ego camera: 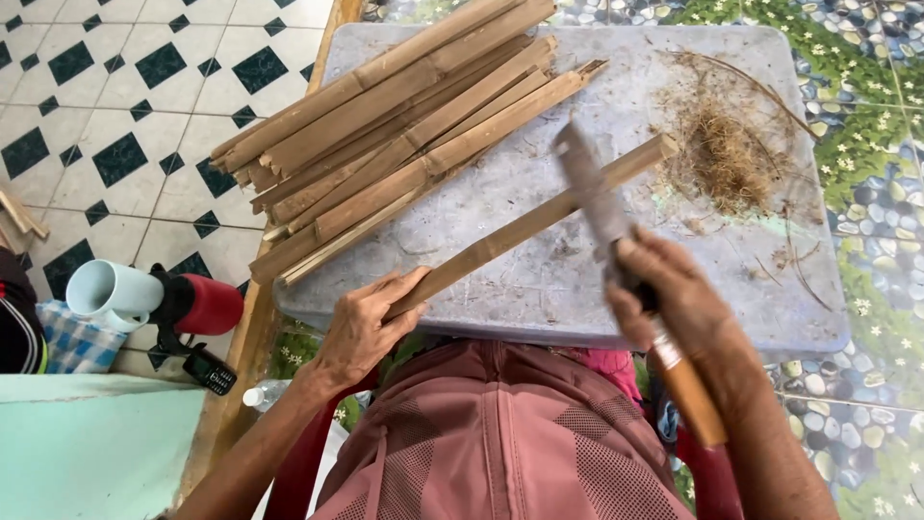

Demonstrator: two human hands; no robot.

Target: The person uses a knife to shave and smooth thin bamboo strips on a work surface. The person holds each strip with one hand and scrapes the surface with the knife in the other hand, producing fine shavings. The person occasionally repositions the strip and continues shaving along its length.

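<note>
- Two hands work over a grey board point(539, 279) that lies across the person's lap.
- At nine o'clock of the view, on the tiled floor, a white mug point(111, 292) and a red flask point(197, 305) lie beside a small black phone point(210, 370).
- Toward eleven o'clock, a pile of split bamboo slats point(385, 135) rests on the board, tan, flat and long.
- At centre, the left hand point(361, 327) clamps the near end of one bamboo strip point(520, 226); the strip is pale brown, narrow and straight, and slants up toward one o'clock.
- Crossing that strip, a blurred knife point(602, 207) is clenched by its wooden handle in the right hand point(674, 299).
- At two o'clock, dry fibre shavings point(722, 154) lie heaped on the board.
</note>
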